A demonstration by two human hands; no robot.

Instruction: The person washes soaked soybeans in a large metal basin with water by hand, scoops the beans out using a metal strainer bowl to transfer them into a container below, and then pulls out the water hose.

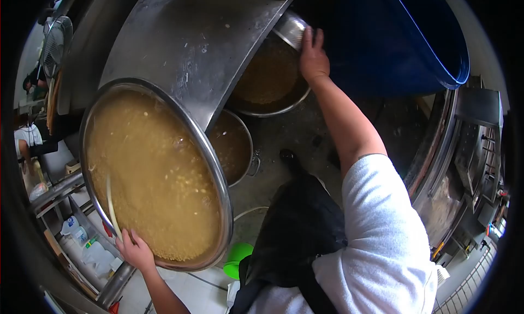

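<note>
A wide steel basin (90, 134) stands at the left, holding cloudy water with pale beans or grains in it. My left hand (135, 251) is at its lower rim, with the fingers closed on a whitish hose (111, 205) whose end dips into the water. My right hand (315, 56) reaches far forward and grips the side of a shiny metal bowl (291, 28), slightly blurred. That bowl is tilted over a large metal pot (267, 114) on the floor, which has brownish contents. What the bowl holds is hidden.
A second pot (250, 150) with a handle stands beside the large one, partly under the steel counter (185, 46). A tall blue barrel (382, 52) is at the upper right. A green bucket (236, 259) sits near my legs. Another person (27, 136) is at the far left.
</note>
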